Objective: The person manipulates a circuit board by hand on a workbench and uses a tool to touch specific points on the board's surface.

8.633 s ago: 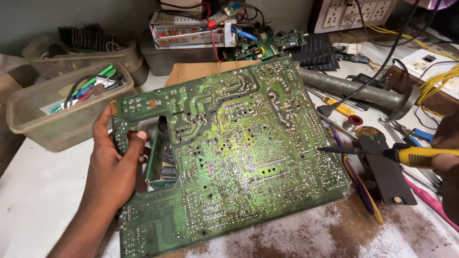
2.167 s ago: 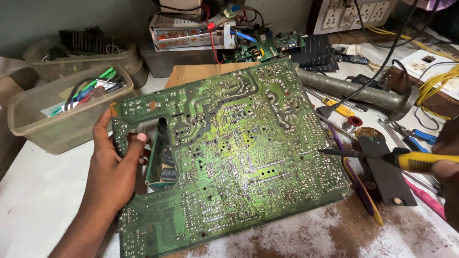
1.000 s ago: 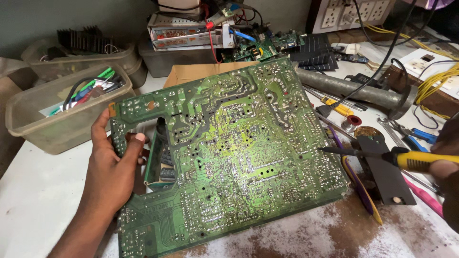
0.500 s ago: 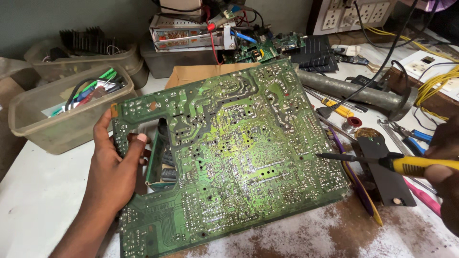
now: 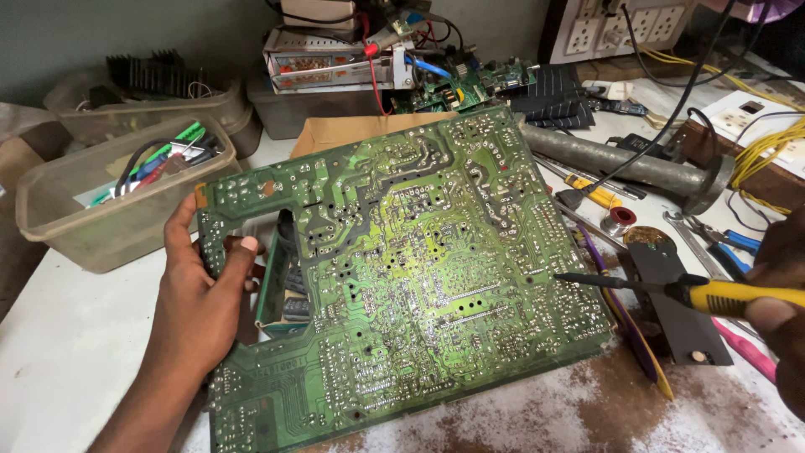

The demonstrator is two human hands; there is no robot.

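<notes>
Soldering step in hand, judged. Left hand [image 5: 197,306] fingers closed on left edge of green circuit board [image 5: 402,268], propped solder-side up on counter [image 5: 59,369]. Right hand [image 5: 780,315] gripping yellow-handled soldering iron [image 5: 671,289], tip at board's right edge. Next: steady board, precise tip placement.

The left hand [image 5: 201,310] comes in from the lower left, forearm angled up and to the right. Its palm faces away from the camera, the fingers [image 5: 178,231] are curled round an edge and the thumb is pressed flat beside them. The right hand [image 5: 780,323] shows only partly at the right edge, fingers closed in a pinch, thumb forward, pointing left.
</notes>
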